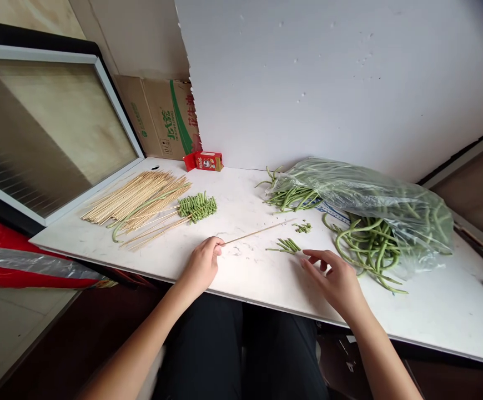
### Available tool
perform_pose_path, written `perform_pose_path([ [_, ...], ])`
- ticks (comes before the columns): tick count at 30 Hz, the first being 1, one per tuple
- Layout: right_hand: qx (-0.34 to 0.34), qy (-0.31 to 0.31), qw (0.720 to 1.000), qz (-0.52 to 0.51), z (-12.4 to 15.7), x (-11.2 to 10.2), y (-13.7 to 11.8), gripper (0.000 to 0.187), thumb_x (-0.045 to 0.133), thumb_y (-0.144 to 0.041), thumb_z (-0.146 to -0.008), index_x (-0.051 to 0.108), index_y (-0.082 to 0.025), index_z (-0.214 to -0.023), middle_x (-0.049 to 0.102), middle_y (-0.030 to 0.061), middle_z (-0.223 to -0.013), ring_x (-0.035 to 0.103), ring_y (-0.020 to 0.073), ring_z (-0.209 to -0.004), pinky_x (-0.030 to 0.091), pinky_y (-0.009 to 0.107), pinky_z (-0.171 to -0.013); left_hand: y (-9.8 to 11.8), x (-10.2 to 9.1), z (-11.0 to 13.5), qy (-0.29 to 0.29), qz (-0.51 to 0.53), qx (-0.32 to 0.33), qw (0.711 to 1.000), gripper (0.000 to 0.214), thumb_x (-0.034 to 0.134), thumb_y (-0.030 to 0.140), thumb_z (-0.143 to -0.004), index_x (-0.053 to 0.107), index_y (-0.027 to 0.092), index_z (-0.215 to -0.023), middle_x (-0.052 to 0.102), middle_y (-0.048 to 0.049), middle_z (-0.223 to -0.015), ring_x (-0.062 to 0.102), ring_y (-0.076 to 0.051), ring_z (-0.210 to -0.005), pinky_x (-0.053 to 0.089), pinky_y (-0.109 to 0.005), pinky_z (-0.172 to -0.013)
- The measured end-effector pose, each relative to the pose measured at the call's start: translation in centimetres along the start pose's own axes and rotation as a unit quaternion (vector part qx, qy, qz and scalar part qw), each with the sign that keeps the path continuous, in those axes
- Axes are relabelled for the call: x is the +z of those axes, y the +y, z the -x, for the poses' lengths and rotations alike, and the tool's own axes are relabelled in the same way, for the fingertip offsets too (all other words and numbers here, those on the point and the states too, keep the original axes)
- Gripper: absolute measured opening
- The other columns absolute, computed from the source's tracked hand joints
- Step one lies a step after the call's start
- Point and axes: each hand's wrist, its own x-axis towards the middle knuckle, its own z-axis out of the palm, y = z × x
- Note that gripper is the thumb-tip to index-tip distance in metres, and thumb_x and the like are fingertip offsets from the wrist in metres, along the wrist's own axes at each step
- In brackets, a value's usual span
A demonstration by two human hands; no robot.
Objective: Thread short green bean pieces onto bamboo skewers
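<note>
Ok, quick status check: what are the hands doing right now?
Left hand pinching bamboo skewer by its near end. Right hand open, just short of cut bean pieces. Bag of long beans close beside it.

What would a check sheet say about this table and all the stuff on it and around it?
Surface: white table, bare in the middle, faint marks.
Job's things: skewer in the left hand; cut bean pieces near the right hand; pile of skewers with a bean bundle beside it; bag of long beans at right.
Clutter: red carton by the wall.
Grippers: left hand shut on the skewer; right hand open, fingers spread, holding nothing.
Cables: nothing seen.
Surroundings: cardboard box, glass-fronted cabinet, white wall.
</note>
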Motion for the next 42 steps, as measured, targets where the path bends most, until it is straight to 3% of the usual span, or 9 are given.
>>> perform_pose_path([
  [6,0.0,0.014,0.994,0.105,0.4,0.4,0.8,0.047,0.072,-0.07,-0.089,0.08,-0.023,-0.094,0.074,0.0123,-0.089,0.061,0.0275,-0.074,0.047,0.041,-0.067,-1.0,0.7,0.3,0.031,-0.044,0.012,0.998,0.02,0.043,0.029,-0.11,0.062,0.023,-0.109,0.075,-0.0089,-0.104,0.073,-0.026,-0.096,0.059,-0.041,-0.086],
  [11,0.002,0.003,0.994,0.108,0.7,0.8,0.5,0.039,0.064,-0.06,-0.098,0.078,-0.025,-0.088,0.074,0.0119,-0.092,0.063,0.0293,-0.082,0.045,0.04,-0.067,-0.8,0.9,0.5,0.03,-0.067,0.024,0.997,0.023,0.041,0.03,-0.111,0.062,0.023,-0.108,0.074,-0.0082,-0.103,0.072,-0.026,-0.095,0.057,-0.039,-0.085],
  [16,0.063,0.025,0.997,-0.045,0.2,0.4,-0.2,0.043,0.069,-0.064,-0.095,0.08,-0.023,-0.097,0.077,0.0121,-0.093,0.063,0.0266,-0.078,0.047,0.039,-0.067,-1.0,0.7,0.8,0.033,-0.05,0.032,0.998,0.021,0.042,0.033,-0.112,0.061,0.023,-0.112,0.073,-0.0077,-0.106,0.072,-0.025,-0.096,0.055,-0.038,-0.085],
  [20,0.132,0.024,0.97,-0.205,0.1,0.5,0.1,0.055,0.079,-0.067,-0.086,0.08,-0.021,-0.115,0.079,0.0104,-0.093,0.056,0.0188,-0.061,0.044,0.034,-0.056,-0.8,0.5,1.0,0.023,-0.041,0.043,0.998,0.02,0.043,0.033,-0.111,0.061,0.024,-0.113,0.073,-0.0071,-0.105,0.071,-0.025,-0.095,0.055,-0.037,-0.085],
  [23,0.153,0.034,0.961,-0.23,0.1,0.8,0.1,0.052,0.083,-0.066,-0.083,0.083,-0.019,-0.106,0.08,0.0109,-0.093,0.056,0.0173,-0.058,0.047,0.035,-0.056,-0.7,0.4,1.2,0.01,-0.039,0.048,0.998,0.02,0.043,0.034,-0.111,0.061,0.024,-0.112,0.072,-0.0065,-0.104,0.07,-0.024,-0.095,0.054,-0.037,-0.085],
  [30,0.142,0.044,0.931,-0.333,0.1,0.9,-0.9,0.047,0.082,-0.065,-0.086,0.08,-0.02,-0.1,0.08,0.0125,-0.097,0.071,0.0285,-0.095,0.054,0.034,-0.067,-1.0,0.4,1.4,-0.011,-0.047,0.068,0.997,0.019,0.044,0.034,-0.111,0.061,0.026,-0.113,0.074,-0.0056,-0.105,0.071,-0.025,-0.096,0.055,-0.037,-0.085],
  [33,0.144,0.046,0.923,-0.353,0.1,0.8,-1.0,0.044,0.086,-0.06,-0.083,0.081,-0.02,-0.102,0.08,0.0116,-0.096,0.069,0.0255,-0.089,0.052,0.033,-0.067,-1.5,0.6,1.5,-0.003,-0.048,0.072,0.996,0.02,0.044,0.034,-0.111,0.061,0.026,-0.116,0.075,-0.006,-0.108,0.072,-0.026,-0.1,0.056,-0.038,-0.087],
  [39,0.175,0.027,0.858,-0.483,0.0,0.4,-0.9,0.041,0.094,-0.055,-0.075,0.082,-0.022,-0.096,0.077,0.0088,-0.1,0.063,0.0201,-0.082,0.049,0.031,-0.065,-1.5,0.4,1.7,-0.01,-0.035,0.091,0.995,0.018,0.047,0.034,-0.109,0.063,0.027,-0.115,0.075,-0.0059,-0.106,0.073,-0.025,-0.099,0.059,-0.036,-0.086],
  [42,0.177,0.018,0.845,-0.504,0.0,0.5,-0.8,0.04,0.091,-0.056,-0.079,0.081,-0.023,-0.1,0.073,0.0056,-0.093,0.057,0.0166,-0.075,0.049,0.03,-0.065,-1.1,0.2,1.7,-0.01,-0.032,0.103,0.994,0.018,0.047,0.033,-0.109,0.064,0.027,-0.112,0.076,-0.0062,-0.102,0.074,-0.025,-0.096,0.06,-0.036,-0.084],
])
